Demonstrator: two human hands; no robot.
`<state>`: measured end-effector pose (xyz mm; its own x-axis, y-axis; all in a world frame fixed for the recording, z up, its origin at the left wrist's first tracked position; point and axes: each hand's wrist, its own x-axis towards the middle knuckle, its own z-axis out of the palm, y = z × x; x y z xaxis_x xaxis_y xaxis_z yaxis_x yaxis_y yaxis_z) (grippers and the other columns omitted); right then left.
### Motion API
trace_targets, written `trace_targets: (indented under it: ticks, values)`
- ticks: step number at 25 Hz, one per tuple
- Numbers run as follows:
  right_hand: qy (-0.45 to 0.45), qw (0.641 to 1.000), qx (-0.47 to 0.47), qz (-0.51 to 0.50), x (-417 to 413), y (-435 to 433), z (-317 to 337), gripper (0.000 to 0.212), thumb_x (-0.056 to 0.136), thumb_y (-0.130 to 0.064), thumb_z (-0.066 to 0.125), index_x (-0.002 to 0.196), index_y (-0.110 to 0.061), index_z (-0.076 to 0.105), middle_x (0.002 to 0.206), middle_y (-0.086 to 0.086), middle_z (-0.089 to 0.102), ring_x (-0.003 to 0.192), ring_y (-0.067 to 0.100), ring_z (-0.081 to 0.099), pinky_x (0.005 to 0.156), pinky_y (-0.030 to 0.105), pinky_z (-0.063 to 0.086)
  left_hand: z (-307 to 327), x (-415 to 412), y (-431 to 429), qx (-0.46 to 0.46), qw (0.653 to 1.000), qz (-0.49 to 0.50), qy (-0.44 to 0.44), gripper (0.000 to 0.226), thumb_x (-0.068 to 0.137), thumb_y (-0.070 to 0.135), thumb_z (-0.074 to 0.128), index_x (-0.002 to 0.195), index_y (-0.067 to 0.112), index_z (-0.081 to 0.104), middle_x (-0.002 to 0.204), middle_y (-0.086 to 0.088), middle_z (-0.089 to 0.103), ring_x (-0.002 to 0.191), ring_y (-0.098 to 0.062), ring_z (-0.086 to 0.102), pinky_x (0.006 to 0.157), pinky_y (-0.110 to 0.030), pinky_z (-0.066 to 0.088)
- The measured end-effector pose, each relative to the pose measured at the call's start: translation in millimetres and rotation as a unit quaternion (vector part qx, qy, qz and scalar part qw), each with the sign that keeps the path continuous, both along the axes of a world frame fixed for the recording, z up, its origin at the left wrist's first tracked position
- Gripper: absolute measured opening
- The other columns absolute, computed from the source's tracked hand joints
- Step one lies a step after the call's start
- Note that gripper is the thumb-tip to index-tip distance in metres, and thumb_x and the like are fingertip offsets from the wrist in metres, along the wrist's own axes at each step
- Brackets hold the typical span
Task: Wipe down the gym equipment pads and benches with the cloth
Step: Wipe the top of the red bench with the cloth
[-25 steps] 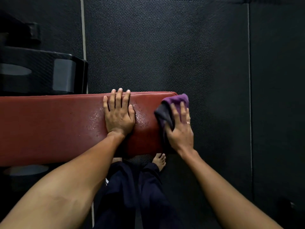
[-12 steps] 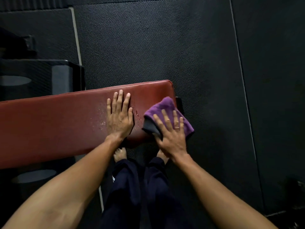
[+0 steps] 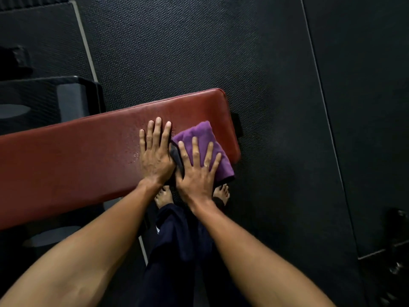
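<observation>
A long red padded bench (image 3: 73,158) runs from the left edge to the middle of the view, with water droplets near its right end. My left hand (image 3: 156,156) lies flat on the pad, fingers straight. A folded purple cloth (image 3: 200,135) lies on the right end of the bench. My right hand (image 3: 197,171) presses flat on the cloth with spread fingers, right beside my left hand.
Black rubber floor mats (image 3: 265,74) surround the bench. A dark equipment block (image 3: 55,100) stands behind the bench at the left. My bare feet (image 3: 163,197) stand at the bench's near edge. Dark metal gear (image 3: 398,235) sits at the far right.
My right hand has slid the cloth leftward from the bench's end onto the top of the pad, up against my left hand. My left hand stayed flat on the pad.
</observation>
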<state>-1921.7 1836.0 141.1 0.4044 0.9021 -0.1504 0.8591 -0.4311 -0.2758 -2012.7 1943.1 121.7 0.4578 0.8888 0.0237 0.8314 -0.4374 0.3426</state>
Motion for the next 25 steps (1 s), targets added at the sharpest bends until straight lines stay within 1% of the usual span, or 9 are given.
trace_targets:
  ticks: [5,7,11,14,16,18,21,23,25]
  values:
    - [-0.002,0.996,0.024,-0.087,32,-31,-3,0.069,0.096,-0.057,0.052,0.159,-0.036,0.033,0.17,0.002,0.017,0.155,0.044,0.007,0.125,0.059,0.007,3,1,-1,0.001,1.0,0.004,0.021,0.055,0.105,0.031,0.038,0.158,0.017,0.032,0.167,-0.01,0.022,0.155,-0.027,0.016,0.127,-0.046,0.003]
    - [0.057,0.973,0.038,-0.218,67,-14,0,0.072,0.095,-0.062,0.051,0.158,-0.03,0.036,0.168,0.007,0.023,0.152,0.042,0.023,0.124,0.051,0.02,3,0,-2,-0.012,0.999,-0.002,0.035,0.057,0.105,0.033,0.035,0.16,0.019,0.027,0.168,-0.009,0.017,0.156,-0.026,0.011,0.127,-0.048,0.002]
    - [0.225,0.78,0.052,-0.582,100,38,1,0.065,0.094,-0.066,0.05,0.14,-0.02,0.057,0.143,0.004,0.053,0.125,0.032,0.057,0.101,0.043,0.044,5,-1,-1,-0.026,0.998,-0.009,0.049,0.058,0.106,0.035,0.029,0.162,0.019,0.021,0.17,-0.008,0.01,0.157,-0.025,0.005,0.127,-0.051,0.003]
    - [0.186,0.741,0.201,-0.613,57,38,1,0.069,0.092,-0.056,0.061,0.145,-0.013,0.052,0.148,0.011,0.049,0.131,0.033,0.052,0.11,0.039,0.041,4,0,-2,-0.023,0.999,-0.006,0.048,0.058,0.106,0.035,0.03,0.161,0.019,0.021,0.169,-0.009,0.011,0.157,-0.026,0.006,0.126,-0.052,0.004]
    - [0.194,0.71,0.223,-0.64,8,39,2,0.078,0.095,-0.038,0.07,0.155,-0.003,0.036,0.158,0.022,0.036,0.144,0.034,0.035,0.117,0.022,0.019,0,-1,-1,-0.013,0.999,-0.006,0.046,0.058,0.106,0.034,0.031,0.161,0.018,0.023,0.169,-0.01,0.014,0.156,-0.028,0.009,0.126,-0.052,0.005]
    - [0.257,0.692,0.195,-0.646,-38,45,5,0.088,0.097,-0.038,0.067,0.159,0.0,0.019,0.164,0.025,0.021,0.15,0.035,0.024,0.115,0.014,0.007,-3,-4,1,0.002,0.999,-0.009,0.037,0.056,0.107,0.034,0.034,0.16,0.018,0.027,0.168,-0.01,0.019,0.156,-0.028,0.013,0.126,-0.053,0.008]
    - [0.293,0.741,0.136,-0.588,-58,36,1,0.102,0.094,-0.061,0.051,0.16,0.001,0.004,0.167,0.026,0.007,0.155,0.037,0.014,0.122,0.019,0.002,-3,-7,3,0.009,1.0,-0.019,0.006,0.054,0.107,0.034,0.038,0.157,0.017,0.034,0.166,-0.011,0.024,0.155,-0.029,0.017,0.126,-0.053,0.011]
    - [0.245,0.802,0.102,-0.534,-38,23,-5,0.103,0.092,-0.066,0.042,0.16,-0.001,0.0,0.167,0.027,0.0,0.156,0.041,0.005,0.127,0.039,0.004,0,-8,2,0.006,1.0,-0.021,-0.007,0.053,0.106,0.032,0.042,0.157,0.016,0.035,0.166,-0.011,0.024,0.155,-0.028,0.018,0.126,-0.052,0.01]
    - [0.185,0.831,0.061,-0.521,-11,23,-1,0.096,0.095,-0.064,0.045,0.163,-0.01,0.003,0.168,0.024,-0.005,0.154,0.048,-0.002,0.125,0.055,0.007,1,-8,2,0.006,1.0,-0.019,-0.008,0.054,0.105,0.032,0.044,0.157,0.017,0.035,0.166,-0.011,0.025,0.155,-0.028,0.018,0.126,-0.05,0.009]
